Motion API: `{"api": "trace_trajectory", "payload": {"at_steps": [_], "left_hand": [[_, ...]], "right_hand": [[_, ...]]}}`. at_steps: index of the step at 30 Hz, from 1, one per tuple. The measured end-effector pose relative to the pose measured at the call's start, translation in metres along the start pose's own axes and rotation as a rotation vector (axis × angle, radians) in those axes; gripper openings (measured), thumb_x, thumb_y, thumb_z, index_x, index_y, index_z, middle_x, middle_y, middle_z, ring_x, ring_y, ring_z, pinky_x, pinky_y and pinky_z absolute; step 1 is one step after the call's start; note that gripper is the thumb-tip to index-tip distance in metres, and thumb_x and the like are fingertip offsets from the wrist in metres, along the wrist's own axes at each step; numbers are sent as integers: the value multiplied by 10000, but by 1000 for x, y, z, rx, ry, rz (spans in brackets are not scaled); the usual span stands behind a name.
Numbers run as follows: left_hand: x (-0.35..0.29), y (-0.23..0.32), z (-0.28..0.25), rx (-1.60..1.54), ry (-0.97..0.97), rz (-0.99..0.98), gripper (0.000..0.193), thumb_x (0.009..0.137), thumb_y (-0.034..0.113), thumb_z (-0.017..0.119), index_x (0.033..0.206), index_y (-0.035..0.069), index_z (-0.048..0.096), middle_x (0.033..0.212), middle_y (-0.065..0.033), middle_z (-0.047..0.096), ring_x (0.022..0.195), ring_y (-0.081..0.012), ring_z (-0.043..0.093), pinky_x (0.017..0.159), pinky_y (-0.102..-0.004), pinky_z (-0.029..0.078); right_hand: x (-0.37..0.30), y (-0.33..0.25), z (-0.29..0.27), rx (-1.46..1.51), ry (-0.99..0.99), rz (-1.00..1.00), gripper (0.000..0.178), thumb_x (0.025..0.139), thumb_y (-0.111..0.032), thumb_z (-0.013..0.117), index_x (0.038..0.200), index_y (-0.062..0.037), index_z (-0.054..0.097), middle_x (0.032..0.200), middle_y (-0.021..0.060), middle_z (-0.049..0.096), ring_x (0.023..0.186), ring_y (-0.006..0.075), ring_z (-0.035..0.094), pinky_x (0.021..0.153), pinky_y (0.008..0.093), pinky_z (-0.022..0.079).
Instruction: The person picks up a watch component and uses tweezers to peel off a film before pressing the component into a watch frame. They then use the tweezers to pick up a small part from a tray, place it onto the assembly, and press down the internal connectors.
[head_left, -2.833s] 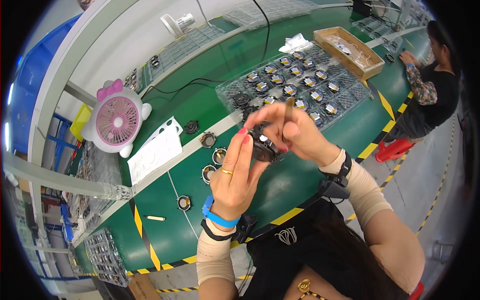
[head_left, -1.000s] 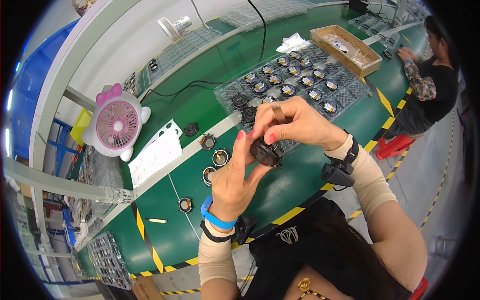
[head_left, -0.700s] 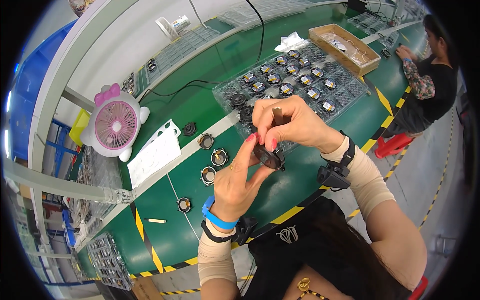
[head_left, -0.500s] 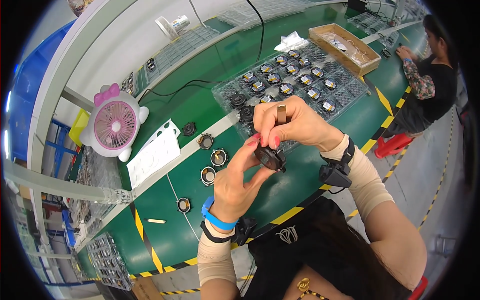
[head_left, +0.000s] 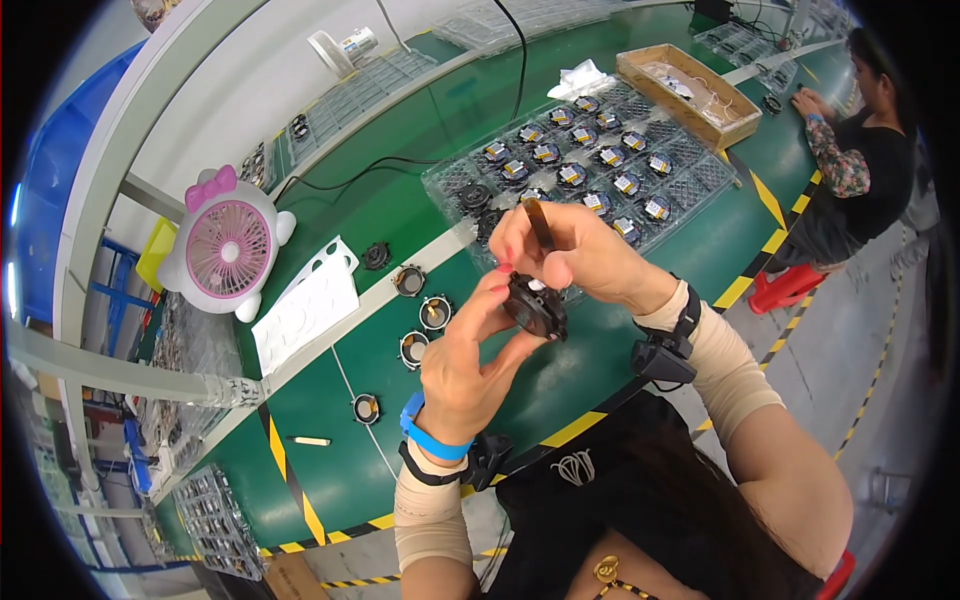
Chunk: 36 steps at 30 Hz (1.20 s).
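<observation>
My left hand [head_left: 465, 372] pinches a round black watch-like case [head_left: 533, 308] by its edge, between thumb and fingers, above the bench. A small white spot shows near its upper rim. Close against that rim is my right hand [head_left: 590, 252], with its fingers closed on a narrow bronze-coloured tool [head_left: 538, 226] that looks like tweezers. Its working tip is hidden by the fingers. Left of my hands, several loose round cases lie on the green bench, among them an open silver-rimmed case [head_left: 435, 312] and a black one [head_left: 376, 256].
Beyond my hands, a clear plastic tray [head_left: 700, 178] holds rows of round cases with yellow-and-white labels. A wooden box [head_left: 735, 132] stands behind it. On the left are a pink-and-white fan [head_left: 230, 250] and a white sticker sheet [head_left: 305, 312]. A co-worker [head_left: 870, 150] sits at far right.
My right hand has turned and shifted slightly left, so more of the bronze-coloured tool shows. The black case has tilted a little in my left hand, and a white spot appears on it.
</observation>
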<state>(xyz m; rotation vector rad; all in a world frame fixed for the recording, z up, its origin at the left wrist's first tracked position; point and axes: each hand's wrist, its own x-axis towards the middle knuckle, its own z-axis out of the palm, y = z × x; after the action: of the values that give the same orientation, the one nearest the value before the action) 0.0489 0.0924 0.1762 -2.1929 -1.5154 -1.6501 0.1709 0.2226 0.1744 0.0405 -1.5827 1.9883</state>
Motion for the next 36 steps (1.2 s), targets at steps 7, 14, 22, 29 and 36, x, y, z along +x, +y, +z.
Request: {"api": "trace_trajectory", "payload": {"at_steps": [7, 14, 22, 29, 36], "left_hand": [[1, -3, -5, 272, 71, 8, 562, 631, -32, 724, 1140, -27, 487, 1123, -186, 547, 736, -207, 647, 630, -263, 526], [0, -5, -8, 306, 149, -29, 556, 629, 30, 738, 1135, -12, 511, 1104, -189, 557, 730, -234, 645, 560, -258, 523], [2, -5, -9, 366, 104, 8, 516, 651, -95, 676, 1137, -33, 512, 1137, -191, 539, 706, -191, 641, 605, -261, 524], [3, -1, -6, 358, 94, 3, 513, 651, -103, 670, 1135, -30, 516, 1135, -195, 539, 713, -194, 641, 607, -270, 526], [4, -1, -2, 315, 87, -34, 513, 652, -106, 669, 1135, -31, 514, 1154, -194, 525, 723, -197, 641, 617, -267, 529]], "right_hand": [[-20, 24, 17, 240, 101, 79, 392, 773, -168, 662, 1107, -39, 502, 872, 21, 564, 563, 42, 434, 483, 180, 342], [-16, 30, 32, 326, 155, 19, 409, 794, -126, 629, 1161, -29, 477, 1094, 98, 566, 538, 43, 432, 468, 175, 348], [-17, 17, 38, 316, 240, 86, 419, 788, -149, 619, 1157, -35, 458, 879, 59, 581, 492, 46, 393, 446, 179, 330], [-21, 21, 43, 307, 308, -8, 304, 830, -104, 587, 1118, -25, 528, 709, -14, 557, 500, 16, 356, 428, 165, 267], [-25, 24, 39, 311, 335, 16, 302, 825, -142, 603, 1098, -34, 534, 747, -4, 554, 484, 23, 315, 440, 184, 260]]}}
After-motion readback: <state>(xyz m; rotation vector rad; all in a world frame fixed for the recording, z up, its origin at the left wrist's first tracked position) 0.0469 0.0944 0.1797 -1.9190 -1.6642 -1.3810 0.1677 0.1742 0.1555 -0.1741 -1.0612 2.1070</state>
